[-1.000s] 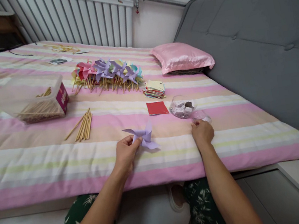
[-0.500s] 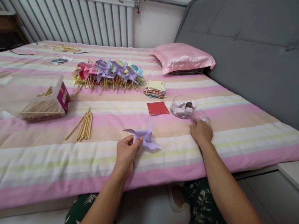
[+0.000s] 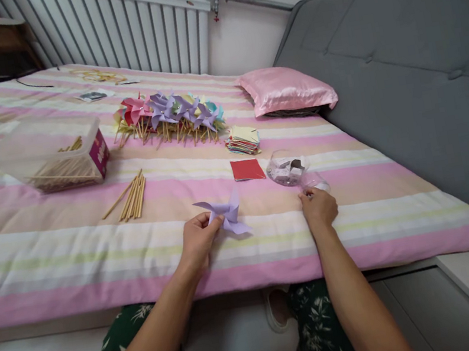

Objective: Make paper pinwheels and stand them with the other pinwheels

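My left hand [image 3: 200, 236] pinches a lilac paper pinwheel [image 3: 229, 217] near its centre, low over the bed's front part. To the right, my right hand [image 3: 319, 207] has its fingers curled and pressed together beside a small clear container [image 3: 315, 182]. Whatever those fingertips hold is too small or hidden to tell. Behind it sits a round clear container [image 3: 286, 168] with small pieces and paper scraps inside. A red paper square [image 3: 247, 170] lies flat to its left, and a stack of coloured paper squares [image 3: 243, 140] is just beyond.
Finished pinwheels on sticks [image 3: 170, 114] lie in a row farther back. At left, loose sticks [image 3: 132, 197] lie before a clear plastic box [image 3: 98, 153] of more sticks. A pink pillow [image 3: 290, 89] rests near the grey headboard [image 3: 415, 73]; a radiator [image 3: 138, 30] stands behind.
My right hand has drawn back slightly from the small clear container, its fingers turned a little. My left hand and the pinwheel have stayed put.
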Demonstrator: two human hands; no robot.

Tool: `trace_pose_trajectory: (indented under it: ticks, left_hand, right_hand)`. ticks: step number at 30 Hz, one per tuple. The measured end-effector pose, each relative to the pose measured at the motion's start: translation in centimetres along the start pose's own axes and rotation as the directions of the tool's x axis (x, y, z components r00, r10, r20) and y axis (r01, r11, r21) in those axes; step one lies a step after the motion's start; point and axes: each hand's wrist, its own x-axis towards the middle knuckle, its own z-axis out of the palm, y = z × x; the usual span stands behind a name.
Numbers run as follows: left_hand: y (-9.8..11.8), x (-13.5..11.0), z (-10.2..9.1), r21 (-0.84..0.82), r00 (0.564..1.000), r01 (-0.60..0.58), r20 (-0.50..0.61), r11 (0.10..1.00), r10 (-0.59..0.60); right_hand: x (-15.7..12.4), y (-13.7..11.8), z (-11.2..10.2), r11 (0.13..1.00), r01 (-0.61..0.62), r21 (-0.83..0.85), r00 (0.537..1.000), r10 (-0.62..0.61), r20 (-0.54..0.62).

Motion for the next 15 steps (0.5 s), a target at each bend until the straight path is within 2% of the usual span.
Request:
trace_pose_trajectory:
  ticks: [15]
  left_hand:
    - [-0.06,0.01,-0.10,-0.007,1.000,-0.007,0.014,1.000,0.007]
  right_hand:
    - [-0.03,0.15,-0.09,0.998,-0.002,0.057,0.999,0.004,-0.033]
